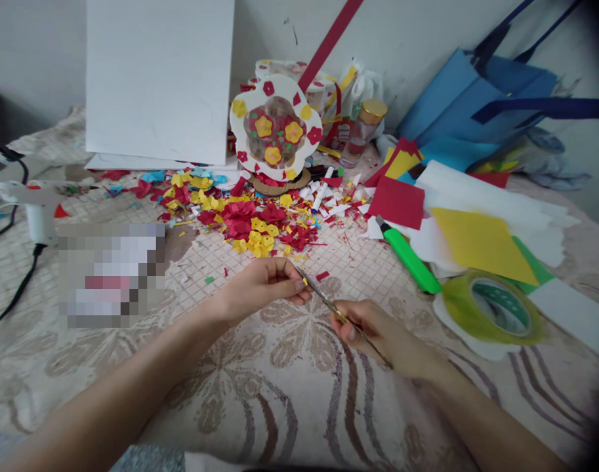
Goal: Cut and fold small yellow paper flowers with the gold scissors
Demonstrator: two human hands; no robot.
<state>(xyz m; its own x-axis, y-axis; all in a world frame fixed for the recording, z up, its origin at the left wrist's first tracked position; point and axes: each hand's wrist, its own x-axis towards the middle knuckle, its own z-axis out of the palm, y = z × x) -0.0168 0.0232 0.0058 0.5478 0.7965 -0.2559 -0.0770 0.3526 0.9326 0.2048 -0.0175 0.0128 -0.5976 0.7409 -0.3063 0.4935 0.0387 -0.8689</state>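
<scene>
My left hand (272, 282) is closed in a pinch, thumb against fingers, at a tiny yellow paper piece (305, 282). My right hand (371, 324) grips long, thin metal tweezers (361, 334), whose tips reach up to the left fingertips. The tweezer tips lie close to the yellow piece; whether they clamp it I cannot tell. Just beyond the hands lies a heap of red paper flowers (240, 219) and yellow paper flowers (260, 239) among scraps. Behind the heap stands a white flower-shaped lantern (278, 172) trimmed with red and yellow paper blossoms.
At the left are a hot glue gun (39, 213) with a black cord and a pixelated object (112, 275). A green utility knife (412, 259), a tape roll (493, 308) and yellow paper (483, 242) lie right. Behind are a white board (159, 78), a jar (363, 131) and a blue bag (456, 98).
</scene>
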